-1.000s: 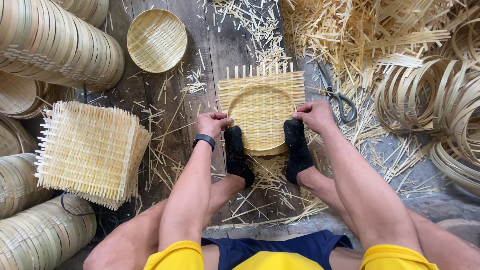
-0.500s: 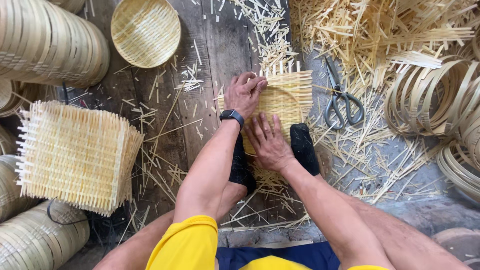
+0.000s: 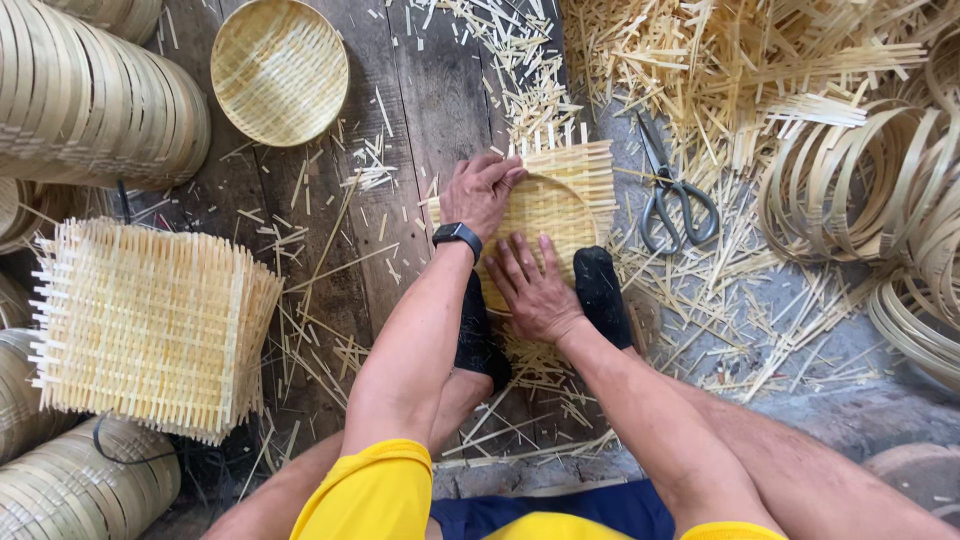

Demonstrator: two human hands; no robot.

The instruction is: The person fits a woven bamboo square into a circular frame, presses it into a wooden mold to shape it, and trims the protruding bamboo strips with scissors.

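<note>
Woven mat [image 3: 560, 200]: pale split bamboo, matt, with rough cut ends. Floor boards [image 3: 420, 100], upper centre: weathered grey wood, coarse-grained. Scissors [image 3: 672, 195], right of centre: dull grey metal. Round tray [image 3: 279, 70], upper left: finely woven bamboo, matt. Socks [image 3: 600, 295]: black cloth. Wristband [image 3: 457, 236]: smooth, black.

two hands: left hand [image 3: 482, 192] and right hand [image 3: 535, 287], both flat on one woven mat [image 3: 570, 195]. two black socks [image 3: 600, 292]. one wristwatch [image 3: 457, 236]. one pair of scissors [image 3: 672, 195]. one round finished tray [image 3: 279, 70]. one stack of square mats [image 3: 150, 325]. bamboo hoops [image 3: 850, 185] and loose strips [image 3: 700, 60] are too many to count.
</note>
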